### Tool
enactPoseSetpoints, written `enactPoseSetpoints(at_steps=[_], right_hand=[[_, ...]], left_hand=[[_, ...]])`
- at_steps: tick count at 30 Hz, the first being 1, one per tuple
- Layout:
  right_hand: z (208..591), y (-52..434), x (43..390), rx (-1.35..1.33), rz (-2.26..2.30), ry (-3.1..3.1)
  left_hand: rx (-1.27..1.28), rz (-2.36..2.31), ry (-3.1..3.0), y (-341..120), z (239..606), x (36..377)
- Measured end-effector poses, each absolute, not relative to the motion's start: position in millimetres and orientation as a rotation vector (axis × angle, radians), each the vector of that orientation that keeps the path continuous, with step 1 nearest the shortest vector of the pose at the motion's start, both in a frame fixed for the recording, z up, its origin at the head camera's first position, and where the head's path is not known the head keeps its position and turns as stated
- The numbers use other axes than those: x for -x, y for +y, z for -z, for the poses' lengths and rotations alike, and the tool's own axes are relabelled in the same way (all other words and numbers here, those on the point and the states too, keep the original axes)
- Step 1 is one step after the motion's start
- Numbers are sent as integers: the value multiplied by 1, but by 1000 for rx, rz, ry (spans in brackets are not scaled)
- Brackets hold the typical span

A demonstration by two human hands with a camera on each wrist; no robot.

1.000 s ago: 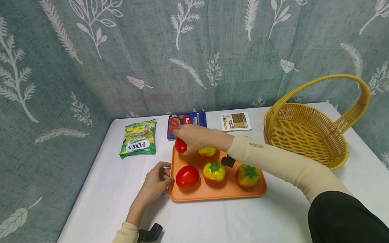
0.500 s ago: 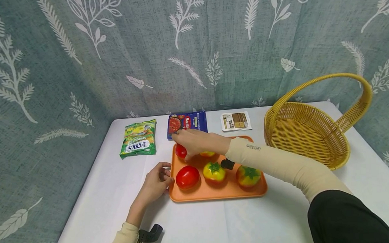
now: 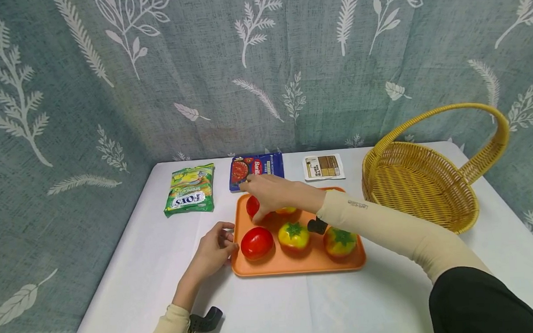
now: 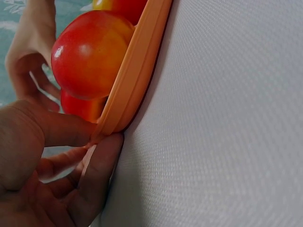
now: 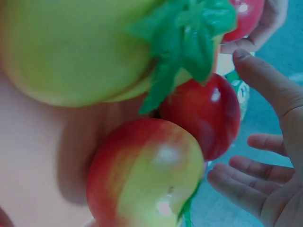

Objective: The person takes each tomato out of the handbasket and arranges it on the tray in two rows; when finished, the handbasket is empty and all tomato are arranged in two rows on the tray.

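- An orange tray [image 3: 296,263] sits mid-surface, carrying several tomatoes.
- The right hand [image 3: 274,193] reaches to the tray's far-left corner, fingers curled over a small red tomato [image 3: 252,206]; whether it truly grips it is hard to tell.
- The left hand [image 3: 214,249] pinches the tray's left rim between thumb and fingers.
- The tomato looks smooth, glossy and light, likely slippery; best cupped around its widest part.
- A wicker basket [image 3: 419,188] stands at the right edge.

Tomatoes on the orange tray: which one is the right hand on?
The small red tomato at the tray's far left corner; the right hand covers it. The others lie untouched: a larger red one and the yellow-red ones.
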State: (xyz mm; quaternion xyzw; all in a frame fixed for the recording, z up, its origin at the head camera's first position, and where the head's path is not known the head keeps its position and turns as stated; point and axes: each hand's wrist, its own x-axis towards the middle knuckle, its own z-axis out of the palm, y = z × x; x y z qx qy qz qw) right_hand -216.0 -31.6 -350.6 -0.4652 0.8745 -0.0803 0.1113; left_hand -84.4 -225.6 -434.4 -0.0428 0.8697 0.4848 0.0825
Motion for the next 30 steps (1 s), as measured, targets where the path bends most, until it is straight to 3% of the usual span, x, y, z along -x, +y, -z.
enactPoseSetpoints(at_steps=[22,30], right_hand=[[300,42,178,1281,550,2780],[298,85,150,1288,664,2878]], left_hand=[[123,-1304,2724,-234,423,89],[-82,-994,3127,-248,398,83]])
